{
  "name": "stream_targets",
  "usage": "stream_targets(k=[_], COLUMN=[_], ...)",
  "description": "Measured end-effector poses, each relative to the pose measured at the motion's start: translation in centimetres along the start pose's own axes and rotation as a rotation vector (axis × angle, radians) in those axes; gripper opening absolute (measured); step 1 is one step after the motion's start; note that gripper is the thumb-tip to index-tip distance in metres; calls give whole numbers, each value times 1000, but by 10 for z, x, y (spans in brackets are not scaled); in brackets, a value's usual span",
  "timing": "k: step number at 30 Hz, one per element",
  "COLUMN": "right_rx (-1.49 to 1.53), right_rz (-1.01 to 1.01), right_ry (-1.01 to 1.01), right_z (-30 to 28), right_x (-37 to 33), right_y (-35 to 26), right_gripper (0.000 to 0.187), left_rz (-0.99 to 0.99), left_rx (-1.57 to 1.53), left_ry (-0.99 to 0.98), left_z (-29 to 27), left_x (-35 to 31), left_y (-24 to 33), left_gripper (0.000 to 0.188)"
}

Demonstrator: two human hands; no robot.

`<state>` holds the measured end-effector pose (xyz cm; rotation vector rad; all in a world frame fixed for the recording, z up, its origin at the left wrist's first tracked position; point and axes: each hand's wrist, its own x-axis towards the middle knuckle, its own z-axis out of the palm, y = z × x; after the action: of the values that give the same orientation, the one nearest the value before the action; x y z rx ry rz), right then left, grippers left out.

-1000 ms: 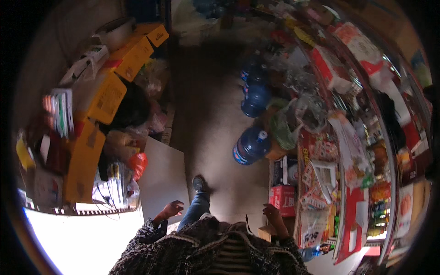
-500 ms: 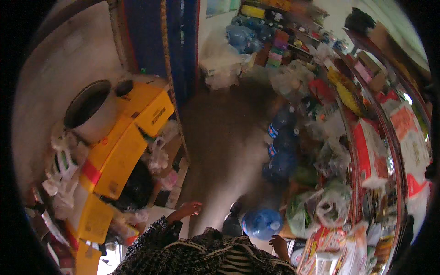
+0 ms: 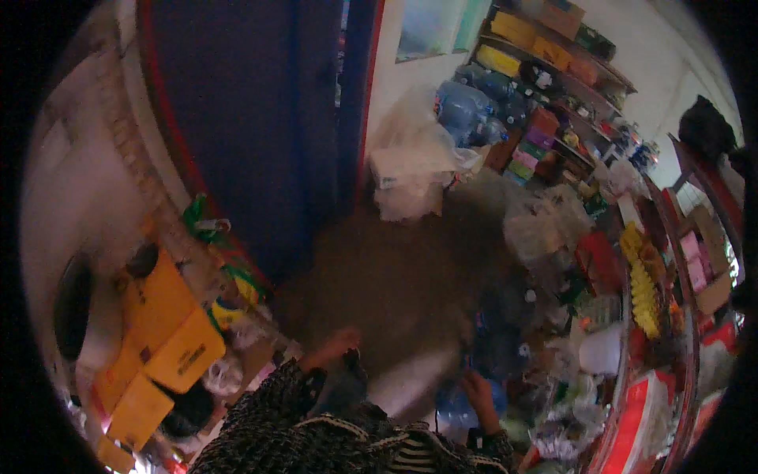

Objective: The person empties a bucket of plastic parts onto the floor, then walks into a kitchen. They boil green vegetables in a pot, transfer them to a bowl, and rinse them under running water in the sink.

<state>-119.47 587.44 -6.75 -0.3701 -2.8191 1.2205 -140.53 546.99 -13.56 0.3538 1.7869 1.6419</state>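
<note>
My left hand (image 3: 338, 347) stretches forward over the brown floor, blurred by motion, with its fingers out and nothing seen in it. Low on the right, my right hand (image 3: 480, 395) hangs with fingers loosely apart and holds nothing visible. In the picture it overlaps a large blue water bottle (image 3: 450, 407) standing on the floor; whether they touch I cannot tell. A dark shoe and trouser leg (image 3: 343, 387) show below my left hand.
Yellow cartons (image 3: 185, 347) stand at the left beside a large pot (image 3: 75, 308). A dark blue door (image 3: 253, 118) rises ahead. A white box (image 3: 407, 170) sits past it, near big water bottles (image 3: 462, 110). Shelves with red-and-white packages (image 3: 639, 419) and plastic bags (image 3: 545, 221) line the right.
My view has moved forward and turned left, so the blue door looks larger and the yellow cartons sit lower at the left. My right hand has come further up into view.
</note>
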Motion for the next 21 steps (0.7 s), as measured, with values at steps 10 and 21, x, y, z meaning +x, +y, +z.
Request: stream_targets(k=[10, 21], right_rx=[-112, 312], right_rz=[-221, 176], right_ry=[-127, -250], right_z=[36, 57], right_x=[297, 607], right_y=[-40, -17], right_gripper=[27, 28], left_rz=[26, 558], left_rx=[115, 420], left_ry=[311, 945], left_z=[-198, -503], left_x=[285, 442], left_y=[168, 392], left_gripper=[47, 60])
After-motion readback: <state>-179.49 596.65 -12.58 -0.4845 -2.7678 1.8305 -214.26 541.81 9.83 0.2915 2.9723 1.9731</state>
